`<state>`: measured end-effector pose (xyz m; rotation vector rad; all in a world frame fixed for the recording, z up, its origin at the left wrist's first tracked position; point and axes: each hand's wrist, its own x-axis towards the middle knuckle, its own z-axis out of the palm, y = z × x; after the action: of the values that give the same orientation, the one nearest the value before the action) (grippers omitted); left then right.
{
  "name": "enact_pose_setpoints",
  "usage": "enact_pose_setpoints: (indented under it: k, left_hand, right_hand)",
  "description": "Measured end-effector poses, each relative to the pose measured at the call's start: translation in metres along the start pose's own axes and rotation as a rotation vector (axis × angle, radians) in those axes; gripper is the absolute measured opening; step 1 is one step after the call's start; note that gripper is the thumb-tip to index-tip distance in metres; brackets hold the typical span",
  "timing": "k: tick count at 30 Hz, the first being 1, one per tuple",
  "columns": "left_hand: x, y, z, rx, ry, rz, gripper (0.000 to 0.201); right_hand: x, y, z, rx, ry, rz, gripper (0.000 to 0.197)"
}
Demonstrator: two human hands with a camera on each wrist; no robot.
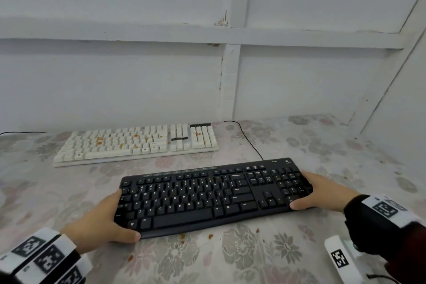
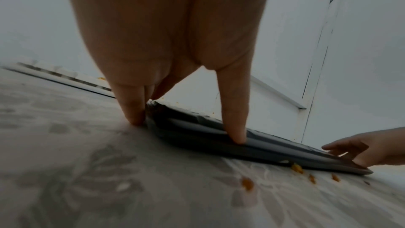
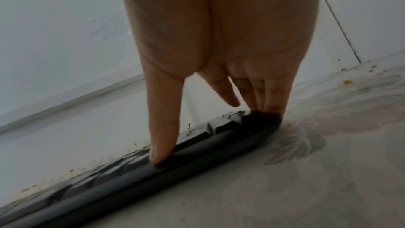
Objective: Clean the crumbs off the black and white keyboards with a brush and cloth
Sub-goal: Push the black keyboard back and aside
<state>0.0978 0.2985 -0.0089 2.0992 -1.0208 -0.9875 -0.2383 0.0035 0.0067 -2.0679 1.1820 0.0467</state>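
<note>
Black keyboard (image 1: 214, 196) lies lengthwise across the floral tablecloth (image 1: 288, 249), keys up, gripped at its left end by the left hand (image 1: 103, 226) and at its right end by the right hand (image 1: 322, 191); crumb-strewn white keyboard (image 1: 138, 143) sits behind.

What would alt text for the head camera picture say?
Two hands, left hand and right hand, grip the ends of a black keyboard on a floral tablecloth; behind it lies a white keyboard dotted with orange crumbs.

Bare hands (image 1: 96, 226), dark sleeves (image 1: 359, 210), white wristbands (image 1: 43, 258) printed with black square markers
</note>
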Motion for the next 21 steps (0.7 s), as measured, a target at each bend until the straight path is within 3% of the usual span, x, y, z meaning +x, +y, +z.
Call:
enact_pose_setpoints:
  k: [2, 6, 11, 13, 15, 17, 19, 21]
  left_hand:
    - [0.002, -0.002, -0.001, -0.019, 0.003, -0.015, 0.092]
    - [0.003, -0.004, 0.001, -0.076, 0.069, -0.036, 0.082]
    - [0.011, 0.013, 0.005, -0.146, 0.112, -0.068, 0.065]
    - [0.018, 0.021, 0.008, -0.156, 0.131, -0.092, 0.075]
    - [0.029, 0.025, 0.010, -0.153, 0.077, -0.087, 0.111]
    - [0.042, 0.037, 0.017, -0.104, 0.069, -0.060, 0.130]
    - [0.056, 0.056, 0.030, -0.087, 0.076, -0.031, 0.125]
    - [0.070, 0.081, 0.048, -0.073, 0.103, -0.002, 0.102]
  right_hand:
    - [0.004, 0.003, 0.000, -0.014, -0.008, 0.018, 0.081]
    - [0.012, 0.006, -0.002, 0.030, 0.018, 0.037, 0.055]
    - [0.018, 0.015, -0.011, 0.056, 0.045, 0.045, 0.049]
    - [0.021, 0.025, -0.022, 0.080, 0.061, 0.053, 0.057]
    - [0.023, 0.034, -0.038, 0.123, 0.085, 0.058, 0.066]
    - [0.026, 0.045, -0.058, 0.137, 0.116, 0.043, 0.061]
    - [0.031, 0.058, -0.081, 0.146, 0.141, 0.033, 0.051]
    - [0.040, 0.073, -0.107, 0.148, 0.160, 0.023, 0.045]
